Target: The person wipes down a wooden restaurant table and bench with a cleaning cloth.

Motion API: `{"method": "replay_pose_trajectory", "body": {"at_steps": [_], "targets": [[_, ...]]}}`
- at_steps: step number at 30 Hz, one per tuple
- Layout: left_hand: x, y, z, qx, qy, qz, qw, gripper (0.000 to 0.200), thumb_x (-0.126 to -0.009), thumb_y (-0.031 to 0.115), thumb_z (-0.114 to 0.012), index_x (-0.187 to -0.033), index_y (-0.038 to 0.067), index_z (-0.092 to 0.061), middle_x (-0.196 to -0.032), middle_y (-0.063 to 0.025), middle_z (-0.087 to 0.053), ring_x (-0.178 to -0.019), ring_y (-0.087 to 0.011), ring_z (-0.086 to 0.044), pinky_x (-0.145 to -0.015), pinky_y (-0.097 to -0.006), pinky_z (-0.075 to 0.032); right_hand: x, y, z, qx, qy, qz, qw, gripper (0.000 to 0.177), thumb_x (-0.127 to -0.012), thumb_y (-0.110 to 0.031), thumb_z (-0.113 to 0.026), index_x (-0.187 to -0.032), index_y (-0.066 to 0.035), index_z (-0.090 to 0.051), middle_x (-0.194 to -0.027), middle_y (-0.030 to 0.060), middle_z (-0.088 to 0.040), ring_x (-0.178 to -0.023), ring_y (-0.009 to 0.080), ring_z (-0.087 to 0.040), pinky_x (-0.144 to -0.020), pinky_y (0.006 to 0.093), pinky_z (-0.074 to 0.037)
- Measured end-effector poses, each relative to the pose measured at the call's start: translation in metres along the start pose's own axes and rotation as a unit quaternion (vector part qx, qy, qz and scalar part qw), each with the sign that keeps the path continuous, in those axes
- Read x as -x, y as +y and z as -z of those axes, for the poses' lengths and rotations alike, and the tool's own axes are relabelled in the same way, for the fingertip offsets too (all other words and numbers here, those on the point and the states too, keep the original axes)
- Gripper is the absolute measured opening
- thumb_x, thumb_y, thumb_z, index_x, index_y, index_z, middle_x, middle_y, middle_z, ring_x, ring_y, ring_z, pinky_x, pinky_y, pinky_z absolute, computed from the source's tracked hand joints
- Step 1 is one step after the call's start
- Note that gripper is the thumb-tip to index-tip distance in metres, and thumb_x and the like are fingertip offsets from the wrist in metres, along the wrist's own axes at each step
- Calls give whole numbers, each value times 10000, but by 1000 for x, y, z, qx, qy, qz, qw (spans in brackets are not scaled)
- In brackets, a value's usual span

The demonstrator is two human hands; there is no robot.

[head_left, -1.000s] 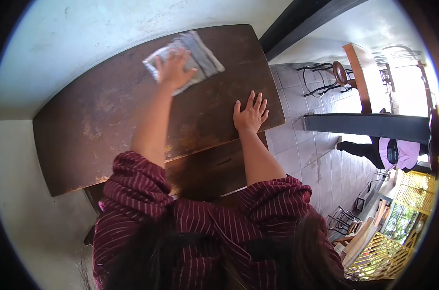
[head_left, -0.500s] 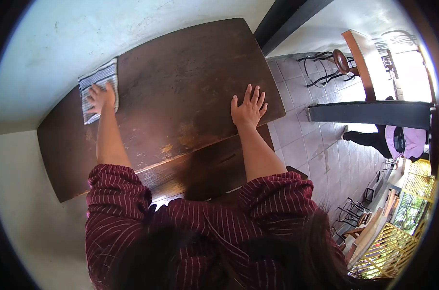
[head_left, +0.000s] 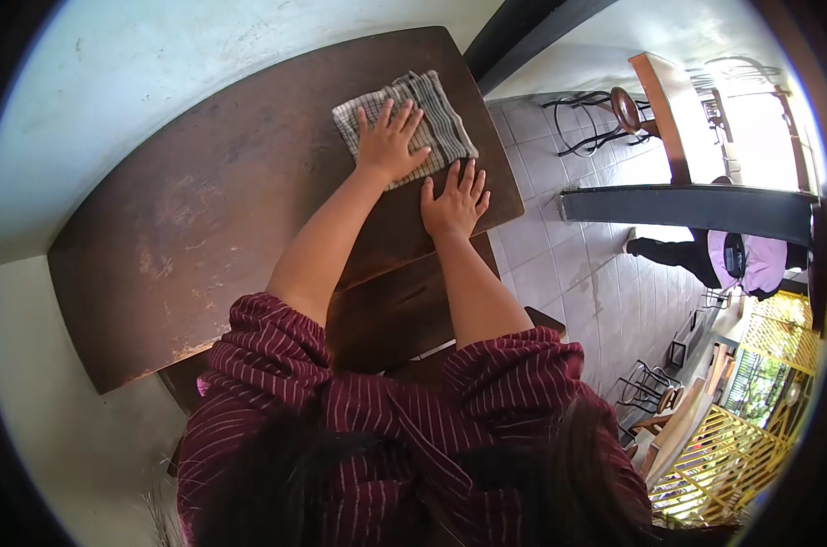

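A striped and checked cloth (head_left: 442, 114) lies spread on the dark brown wooden table (head_left: 240, 155), toward its right end. My left hand (head_left: 389, 144) presses flat on the cloth with the fingers spread. Just to the right and nearer to me, my right hand (head_left: 454, 202) rests palm down on the bare wood, fingers apart, its fingertips close to the cloth's lower edge. The tabletop shows worn, scuffed patches at its left and along the near edge.
A pale wall (head_left: 140, 82) runs along the table's far side. A dark bench (head_left: 395, 305) sits under the near edge. To the right are a tiled floor (head_left: 559, 255), a round-seated stool (head_left: 625, 110), a dark post (head_left: 687, 208) and a person (head_left: 750, 262) in a lilac top.
My left hand and the cloth have moved from the table's left end across to the right, beside my right hand. The right hand stays on nearly the same spot.
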State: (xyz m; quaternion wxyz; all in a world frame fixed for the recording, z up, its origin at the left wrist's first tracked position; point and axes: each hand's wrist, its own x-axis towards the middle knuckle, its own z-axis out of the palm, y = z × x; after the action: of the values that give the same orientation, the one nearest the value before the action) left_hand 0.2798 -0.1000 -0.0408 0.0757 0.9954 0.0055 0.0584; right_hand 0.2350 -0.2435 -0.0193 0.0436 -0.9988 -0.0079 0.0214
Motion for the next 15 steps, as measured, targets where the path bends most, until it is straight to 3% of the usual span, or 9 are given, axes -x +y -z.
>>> {"method": "replay_pose_trajectory", "body": {"at_steps": [4, 8, 10, 13, 15], "targets": [[14, -33, 15, -4, -17, 19, 1000, 690, -807, 637, -352, -1377, 255, -275, -1459, -3, -209, -1343, -239, -184, -1032, -616, -43, 0, 0, -1, -14, 17, 4, 1000, 644, -842, -453, -410, -1392, -163, -244, -1448, 78, -186, -1348, 277, -130, -1071, 475, -109], [31, -131, 35, -63, 1, 211, 976, 704, -806, 631, -372, -1384, 241, -273, -1467, -2, -191, -1352, -255, -159, -1029, -606, -49, 1, -1, 1, -23, 11, 10, 1000, 639, -847, -455, -399, -1394, -166, -239, -1451, 80, -178, -1349, 276, -128, -1072, 474, -108], [49, -186, 53, -71, -40, 329, 941, 724, -809, 635, -355, -1398, 232, -237, -1476, 8, -158, -1359, -248, -133, -1031, -602, -37, 2, -1, -3, -15, 20, 9, 1000, 639, -843, -462, -410, -1388, -174, -242, -1446, 76, -196, -1343, 280, -147, -1067, 472, -123], [96, -255, 55, -80, 16, 506, 859, 737, -812, 651, -322, -1406, 229, -211, -1480, 10, -143, -1361, -250, -118, -1013, -635, -47, 1, -1, -3, -18, 20, 9, 1000, 637, -846, -460, -405, -1392, -178, -235, -1448, 75, -191, -1345, 279, -142, -1069, 473, -119], [124, -277, 56, -62, 32, 550, 832, 742, -808, 662, -304, -1408, 238, -203, -1480, 14, -142, -1360, -252, -118, -1012, -638, -46, 1, -1, -2, -16, 19, 7, 1000, 636, -848, -459, -402, -1393, -179, -232, -1449, 75, -190, -1346, 278, -140, -1069, 474, -117]]}}
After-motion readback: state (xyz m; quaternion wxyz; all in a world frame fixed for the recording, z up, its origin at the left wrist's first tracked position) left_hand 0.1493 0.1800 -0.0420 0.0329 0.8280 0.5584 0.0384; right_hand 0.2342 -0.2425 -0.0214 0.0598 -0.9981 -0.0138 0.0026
